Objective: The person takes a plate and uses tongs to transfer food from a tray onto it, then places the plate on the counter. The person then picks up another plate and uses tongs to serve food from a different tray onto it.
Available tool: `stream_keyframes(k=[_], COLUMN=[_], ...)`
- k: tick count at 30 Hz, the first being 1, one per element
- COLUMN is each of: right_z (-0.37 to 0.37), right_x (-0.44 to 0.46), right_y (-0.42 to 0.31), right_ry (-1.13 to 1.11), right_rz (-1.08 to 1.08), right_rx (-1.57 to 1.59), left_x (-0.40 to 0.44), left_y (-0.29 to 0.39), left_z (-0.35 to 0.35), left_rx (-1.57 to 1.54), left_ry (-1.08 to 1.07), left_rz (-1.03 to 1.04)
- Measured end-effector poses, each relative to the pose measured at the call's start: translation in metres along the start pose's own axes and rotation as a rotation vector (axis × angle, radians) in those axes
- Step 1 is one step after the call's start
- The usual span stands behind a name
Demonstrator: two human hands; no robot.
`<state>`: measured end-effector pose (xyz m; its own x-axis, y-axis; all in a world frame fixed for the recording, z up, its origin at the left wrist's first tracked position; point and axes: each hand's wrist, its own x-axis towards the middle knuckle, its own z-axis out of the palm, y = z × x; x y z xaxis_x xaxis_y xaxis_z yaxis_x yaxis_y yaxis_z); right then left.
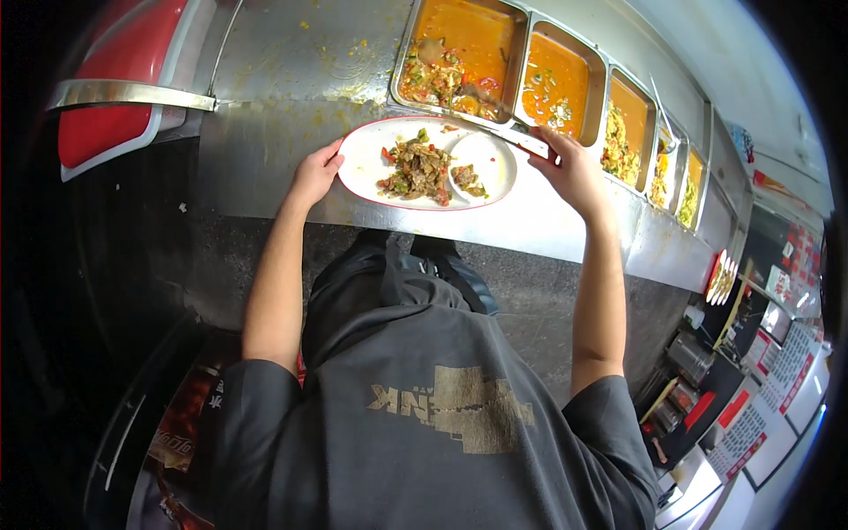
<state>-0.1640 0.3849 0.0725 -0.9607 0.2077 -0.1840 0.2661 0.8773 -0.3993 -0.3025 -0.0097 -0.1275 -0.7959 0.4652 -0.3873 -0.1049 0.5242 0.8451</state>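
Note:
An oval white plate with a red rim (360,163) rests at the front of the steel counter, holding a heap of meat and vegetables (417,170). A smaller round section on its right bears a little more of the food (468,180). My left hand (315,175) grips the plate's left end. My right hand (570,168) is closed on the handle of a serving utensil (496,124), whose far end reaches into the leftmost food tray (464,53), over orange sauce and chopped food.
More steel trays (558,75) of saucy food run off to the right, one with a ladle (669,137). A red container (124,66) stands at the far left behind a metal band (132,94). The counter's front edge (565,252) lies close to my body.

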Motion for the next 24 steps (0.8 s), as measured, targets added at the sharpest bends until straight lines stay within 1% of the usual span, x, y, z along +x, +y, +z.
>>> stream_keyframes(k=[3,6,9,12,15,18,21,24], right_z=[0.021,0.042,0.069,0.071,0.059,0.064,0.069,0.074], right_x=[0.025,0.056,0.091,0.103,0.111,0.118,0.126,0.137], right_y=[0.007,0.008,0.017,0.012,-0.005,0.002,0.006,0.010], right_ry=[0.068,-0.045,-0.088,-0.106,-0.210,-0.144,-0.062,-0.075], right_rz=[0.026,0.088,0.085,0.083,0.162,0.169,0.125,0.091], right_rx=[-0.125,-0.263,-0.341,-0.286,-0.361,-0.241,-0.240,-0.261], left_x=[0.002,0.001,-0.001,-0.005,-0.005,-0.005,-0.007,-0.009], left_y=[-0.007,-0.006,-0.004,0.005,0.006,0.006,0.011,0.013], left_z=[0.002,0.001,0.002,0.002,0.002,0.002,0.001,0.002], left_rx=[0.013,0.031,0.024,0.041,0.025,0.006,-0.003,-0.003], left_ry=[0.010,0.016,0.027,0.047,0.054,0.052,0.051,0.057], left_rz=[0.013,0.012,0.016,-0.008,-0.020,-0.021,-0.038,-0.036])
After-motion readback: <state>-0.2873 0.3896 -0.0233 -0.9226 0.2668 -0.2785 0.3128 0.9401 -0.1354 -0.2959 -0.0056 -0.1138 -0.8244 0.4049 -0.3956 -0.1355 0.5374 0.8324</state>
